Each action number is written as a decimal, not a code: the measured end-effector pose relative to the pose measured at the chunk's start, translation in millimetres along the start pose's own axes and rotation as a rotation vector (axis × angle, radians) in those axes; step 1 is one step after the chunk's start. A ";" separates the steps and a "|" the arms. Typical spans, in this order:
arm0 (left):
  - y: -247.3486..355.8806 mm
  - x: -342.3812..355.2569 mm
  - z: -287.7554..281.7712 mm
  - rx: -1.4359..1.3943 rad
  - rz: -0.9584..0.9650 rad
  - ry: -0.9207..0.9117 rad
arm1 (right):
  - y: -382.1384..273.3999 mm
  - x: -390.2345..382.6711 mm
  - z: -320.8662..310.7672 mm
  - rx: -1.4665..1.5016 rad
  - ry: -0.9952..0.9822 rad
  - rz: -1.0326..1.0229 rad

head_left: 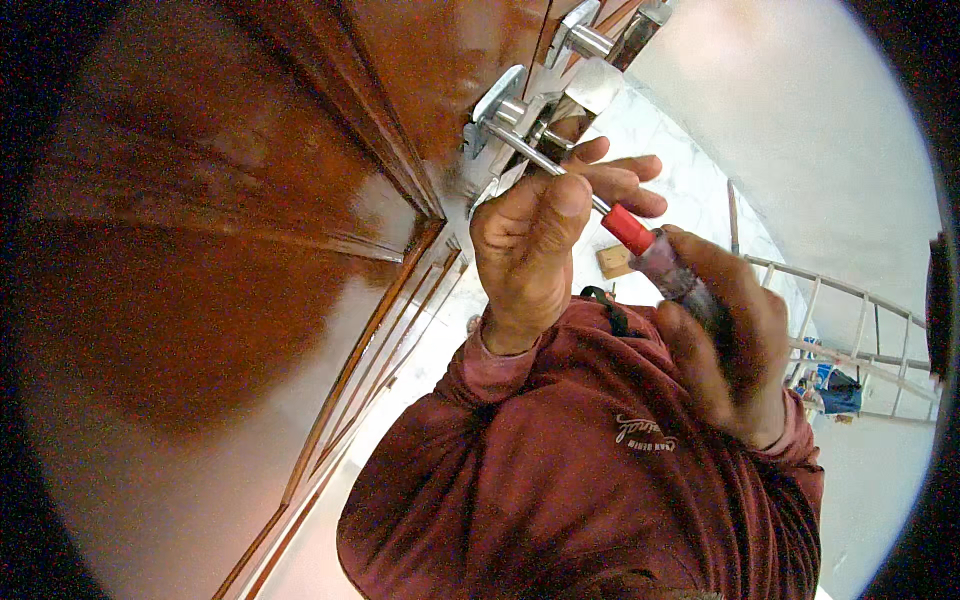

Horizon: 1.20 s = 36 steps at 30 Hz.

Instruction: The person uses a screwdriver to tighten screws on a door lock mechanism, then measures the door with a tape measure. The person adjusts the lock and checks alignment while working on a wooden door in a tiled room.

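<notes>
My right hand [735, 335] is wrapped round the handle of a screwdriver [628, 229] that has a red collar and a clear-looking grip; the hand is slightly blurred. The long steel shaft slants up and left to a metal door fitting [495, 95] on the edge of a brown wooden door [180, 330]. My left hand [530, 245] steadies the shaft between thumb and fingers close to the fitting, its other fingers stretched out behind. The shaft's tip meets the fitting near a round metal stem, but the exact contact is too small to tell.
A second metal fitting [585, 38] sits higher on the door. To the right, a ladder [860, 310] lies or leans by the pale wall [820, 130], with blue and dark items [835, 390] beside it. A small tan block [614, 262] rests on the marble-look floor.
</notes>
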<state>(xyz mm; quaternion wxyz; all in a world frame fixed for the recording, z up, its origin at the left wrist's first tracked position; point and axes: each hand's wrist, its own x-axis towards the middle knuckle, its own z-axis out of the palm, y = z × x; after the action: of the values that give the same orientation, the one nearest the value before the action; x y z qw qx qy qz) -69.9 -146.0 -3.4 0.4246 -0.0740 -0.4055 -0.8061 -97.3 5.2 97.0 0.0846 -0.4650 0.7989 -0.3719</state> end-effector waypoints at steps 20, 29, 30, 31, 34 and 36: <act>2.6 -10.2 20.2 -0.274 -0.046 0.122 | -0.1 -3.8 4.7 -0.353 0.074 -0.172; 2.3 -12.7 15.1 -0.327 -0.049 0.171 | 10.8 -2.5 -9.8 0.984 -0.383 0.558; 0.6 -12.9 17.1 -0.334 -0.047 0.174 | 14.4 -2.6 -7.4 0.921 -0.368 0.514; -1.8 -12.9 20.5 -0.341 -0.047 0.177 | 10.1 -3.4 -5.2 0.650 -0.271 0.423; 0.5 -21.7 35.2 -0.330 -0.105 0.163 | 6.3 -2.5 4.2 -0.166 0.019 -0.034; -1.2 -25.6 34.3 -0.315 -0.092 0.072 | -6.5 -4.6 7.3 -0.612 0.135 -0.175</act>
<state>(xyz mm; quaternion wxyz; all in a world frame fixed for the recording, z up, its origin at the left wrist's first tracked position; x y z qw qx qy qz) -62.4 -105.1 6.7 0.3844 -0.0921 -0.2616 -0.8805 -86.8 3.3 95.2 -0.1446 -0.5100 0.8344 -0.1507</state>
